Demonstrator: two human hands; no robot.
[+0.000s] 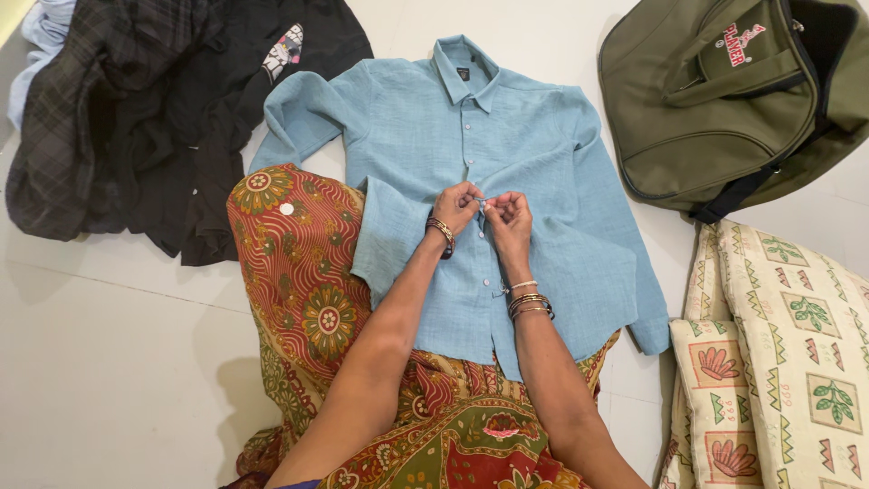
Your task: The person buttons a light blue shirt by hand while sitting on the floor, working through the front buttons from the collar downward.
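One light blue shirt (507, 181) lies spread flat, front up, on the white tiled floor (109, 362), collar toward 12 o'clock and hem toward 6 o'clock, its lower part resting over the person's lap. Two hands meet at the button placket near the middle of the shirt: the left hand (457, 206) pinches the placket edge, fingers closed on the cloth, and the right hand (510, 215) pinches the same spot just beside it, also closed on the fabric. Each wrist wears bangles. One patterned red and orange garment (308, 281) covers the legs at 6 to 8 o'clock. One heap of dark clothes (154, 109) sits at 10 o'clock, touching the shirt's sleeve. One olive green bag (724, 100) lies at 2 o'clock, just apart from the other sleeve. Cream printed cushions (778, 362), at least two stacked, sit at 4 o'clock
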